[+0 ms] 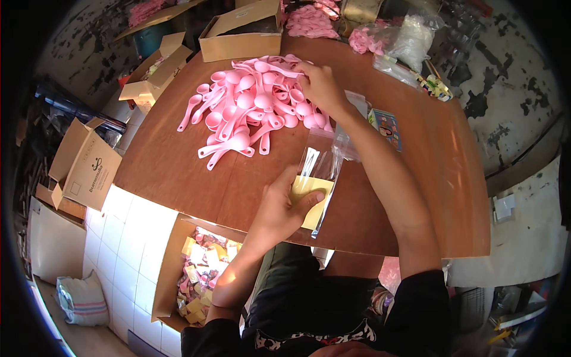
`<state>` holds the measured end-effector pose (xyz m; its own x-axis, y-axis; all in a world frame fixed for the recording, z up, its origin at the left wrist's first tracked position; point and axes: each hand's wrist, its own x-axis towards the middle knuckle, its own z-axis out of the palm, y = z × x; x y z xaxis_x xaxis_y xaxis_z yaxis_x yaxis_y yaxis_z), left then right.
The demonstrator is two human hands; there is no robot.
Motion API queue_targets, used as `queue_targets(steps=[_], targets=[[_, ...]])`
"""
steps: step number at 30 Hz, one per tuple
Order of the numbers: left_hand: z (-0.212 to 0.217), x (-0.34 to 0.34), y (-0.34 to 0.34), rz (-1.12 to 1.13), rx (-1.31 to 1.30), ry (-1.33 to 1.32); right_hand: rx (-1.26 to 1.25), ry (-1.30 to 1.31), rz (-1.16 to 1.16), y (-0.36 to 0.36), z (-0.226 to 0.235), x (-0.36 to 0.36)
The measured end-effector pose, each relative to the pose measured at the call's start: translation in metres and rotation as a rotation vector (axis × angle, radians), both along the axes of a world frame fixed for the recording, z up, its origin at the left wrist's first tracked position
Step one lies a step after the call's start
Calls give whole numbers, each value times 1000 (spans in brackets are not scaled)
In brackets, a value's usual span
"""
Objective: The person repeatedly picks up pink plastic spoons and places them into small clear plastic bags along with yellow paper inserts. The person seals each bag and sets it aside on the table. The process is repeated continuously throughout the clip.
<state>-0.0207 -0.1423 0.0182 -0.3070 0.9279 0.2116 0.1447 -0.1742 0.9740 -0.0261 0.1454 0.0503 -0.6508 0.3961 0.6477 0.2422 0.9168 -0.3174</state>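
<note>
- Across the brown table's (428, 196) far half, the pink spoons (245, 101) sit in one messy heap; from my remote end I'd pick at the loose edges so nothing slides off.
- My left hand (279, 205) has a clear bag (322, 141) pinched, thumb over the yellow card (321, 187) at its lower end. I'd keep that pinch light so the film doesn't crumple, and leave whichever end opens free.
- My right hand (324, 88) is at the heap's right edge, fingers bunched by a spoon; honestly can't tell if they grip one. I'd go for a single handle and check no second spoon tags along.
- Room stuff, left side: striped sack (83, 300), open carton (89, 175), white tiles (116, 250), then a box of small packets (168, 273) just below the table edge.
- Further right: a cardboard box (241, 49) at the table's far edge, a colourful little box (385, 126) beyond my right forearm, then a badly peeling wall (505, 77).
</note>
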Motion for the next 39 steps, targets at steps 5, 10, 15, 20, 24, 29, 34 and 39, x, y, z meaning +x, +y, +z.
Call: queue_targets(steps=[5,10,15,20,24,29,34,39], targets=[[3,-9,-2,8,-29,-30,-323,296,62,-23,19,42],[-1,-11,-1,62,110,-27,-797,571,210,-65,67,139],[11,-5,1,-60,-45,1,-810,511,244,-90,79,196],[15,4,3,-130,69,108,-831,358,228,-104,80,199],[20,3,4,-139,12,83,-792,189,197,-103,86,204],[12,2,8,-147,87,48,-735,127,234,-107,85,198],[10,5,15,-152,102,102,-792,153,265,-121,75,187],[22,9,13,-154,62,155,-675,127,276,-133,57,183]])
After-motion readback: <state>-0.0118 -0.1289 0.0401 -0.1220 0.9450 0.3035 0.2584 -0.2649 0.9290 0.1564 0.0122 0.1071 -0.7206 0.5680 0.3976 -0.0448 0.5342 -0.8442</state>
